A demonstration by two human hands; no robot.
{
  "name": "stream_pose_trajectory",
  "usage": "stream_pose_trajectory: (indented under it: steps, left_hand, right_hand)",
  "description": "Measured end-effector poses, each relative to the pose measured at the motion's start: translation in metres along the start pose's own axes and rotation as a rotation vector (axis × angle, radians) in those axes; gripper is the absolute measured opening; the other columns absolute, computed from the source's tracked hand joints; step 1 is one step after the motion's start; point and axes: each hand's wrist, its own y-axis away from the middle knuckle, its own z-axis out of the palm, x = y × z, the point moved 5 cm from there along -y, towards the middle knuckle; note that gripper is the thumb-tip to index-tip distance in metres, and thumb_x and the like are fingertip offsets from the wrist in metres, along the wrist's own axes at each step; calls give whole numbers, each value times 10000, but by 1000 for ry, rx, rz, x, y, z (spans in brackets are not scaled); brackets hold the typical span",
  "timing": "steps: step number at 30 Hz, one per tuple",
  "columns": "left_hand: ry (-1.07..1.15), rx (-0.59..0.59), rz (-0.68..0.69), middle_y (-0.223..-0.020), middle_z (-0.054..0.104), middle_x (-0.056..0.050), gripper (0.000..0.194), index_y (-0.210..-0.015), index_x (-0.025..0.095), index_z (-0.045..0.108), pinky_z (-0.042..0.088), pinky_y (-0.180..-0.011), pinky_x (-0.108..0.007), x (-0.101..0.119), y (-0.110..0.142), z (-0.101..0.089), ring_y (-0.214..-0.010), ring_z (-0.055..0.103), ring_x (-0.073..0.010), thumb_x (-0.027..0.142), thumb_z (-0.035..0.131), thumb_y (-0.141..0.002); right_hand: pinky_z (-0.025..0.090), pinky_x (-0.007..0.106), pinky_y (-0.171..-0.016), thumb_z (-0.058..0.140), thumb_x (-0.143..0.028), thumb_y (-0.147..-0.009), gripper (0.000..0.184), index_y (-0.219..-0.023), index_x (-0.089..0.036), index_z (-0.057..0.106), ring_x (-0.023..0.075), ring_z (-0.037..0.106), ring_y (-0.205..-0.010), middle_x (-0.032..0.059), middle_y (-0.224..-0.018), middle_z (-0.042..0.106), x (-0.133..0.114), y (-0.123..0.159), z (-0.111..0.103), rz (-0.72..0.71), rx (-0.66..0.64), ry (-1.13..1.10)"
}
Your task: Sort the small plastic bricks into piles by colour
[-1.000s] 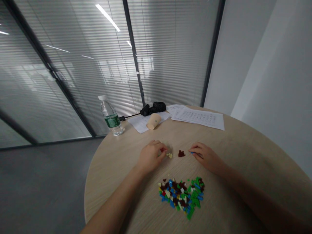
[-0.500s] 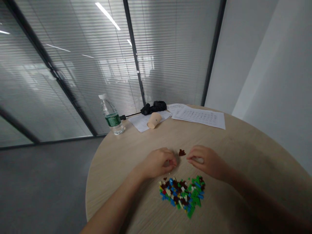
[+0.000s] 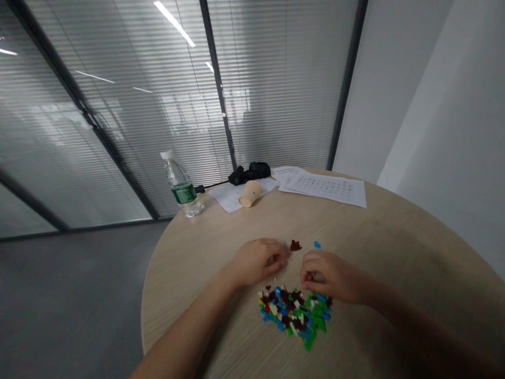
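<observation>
A pile of small toy bricks (image 3: pixel 282 315), mostly green, brown, blue and white, lies in front of me on the table. My left hand (image 3: pixel 260 261) rests just above the pile's upper left side, fingers curled and closed; what they hold, if anything, is hidden. At the pile's upper right edge is my right hand (image 3: pixel 329 275), its fingertips pinched together close to the bricks. Any brick between them is too small to make out. A small cluster of brown bricks (image 3: pixel 295 246) sits beyond, between both hands. Just past the right knuckles lie blue bricks (image 3: pixel 317 245).
On the round wooden table (image 3: pixel 189 263) a water bottle (image 3: pixel 183 192) stands at the far left. A paper cup (image 3: pixel 250 194) lies on its side on a sheet. Behind it is a black bundled object (image 3: pixel 256 171). Printed papers (image 3: pixel 325 190) lie at the far edge.
My right hand has moved down toward me, from beside the brown bricks to the pile's edge. Blue bricks now show where that hand was. My left hand stays nearly in place.
</observation>
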Motion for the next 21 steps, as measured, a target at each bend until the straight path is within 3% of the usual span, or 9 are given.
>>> stream_pose_trajectory:
  steps: [6,9,15,21]
  left_hand:
    - [-68,193,-314,-889,615,-21,202,-992,206,573,414,-708,-263,-19,4,-14,-798,561,-162,227,481,-814]
    - [-144,196,-422,-942,597,-43,193,-950,194,594,421,-755,-282,-34,9,-16,-876,553,-186,224,497,-786]
    - [-82,96,-421,-933,567,-50,219,-951,191,599,429,-693,-259,-46,10,-3,-805,563,-174,252,543,-748]
    - [-46,105,-387,-871,571,-38,131,-849,190,625,424,-660,-251,-45,8,-1,-745,557,-157,198,538,-752]
  right_hand:
    - [387,256,-678,580,-216,-788,78,-747,-158,613,152,538,-740,34,-760,597,2,2,-3,26,19,3]
    - [391,261,-695,589,-196,-767,50,-738,-161,612,157,544,-758,38,-780,602,4,2,-3,24,18,9]
    - [387,248,-677,555,-166,-773,90,-695,-160,600,145,534,-731,29,-739,591,3,1,1,26,22,-9]
    - [377,238,-647,549,-134,-736,67,-686,-161,584,132,516,-691,14,-717,565,5,1,1,44,30,-15]
